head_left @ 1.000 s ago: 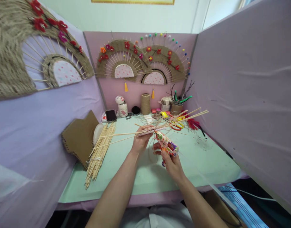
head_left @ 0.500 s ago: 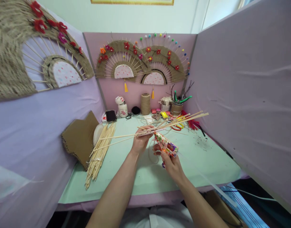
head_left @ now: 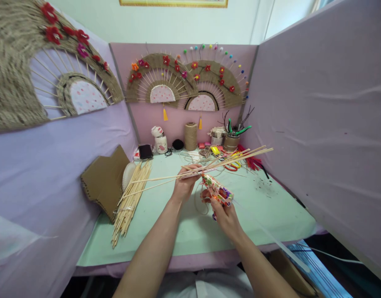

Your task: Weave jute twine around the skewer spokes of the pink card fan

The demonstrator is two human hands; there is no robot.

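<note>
Over the middle of the table my left hand point(head_left: 183, 187) is closed round a flat piece with several thin bamboo sticks point(head_left: 243, 155) fanning out from it to the left and right. Its fingers hide part of that piece. My right hand point(head_left: 225, 214) grips a flower-patterned glue gun point(head_left: 218, 191), with a long pale glue stick point(head_left: 280, 244) trailing from its back toward the lower right. The gun's nozzle meets the underside of the sticks, close to my left fingers. A thin loop of twine point(head_left: 197, 203) hangs below them.
A bundle of bamboo sticks point(head_left: 131, 203) lies left, beside cut cardboard point(head_left: 105, 182). Along the back stand a twine spool point(head_left: 190, 136), a white jar point(head_left: 161, 142) and a can with green-handled pliers point(head_left: 231, 142). Scissors point(head_left: 233, 166) lie behind the sticks. Decorated fans point(head_left: 162, 78) hang on the partition.
Almost nothing differs. Both hands, the sticks and the glue gun keep the same place, and the view shifts only very slightly.
</note>
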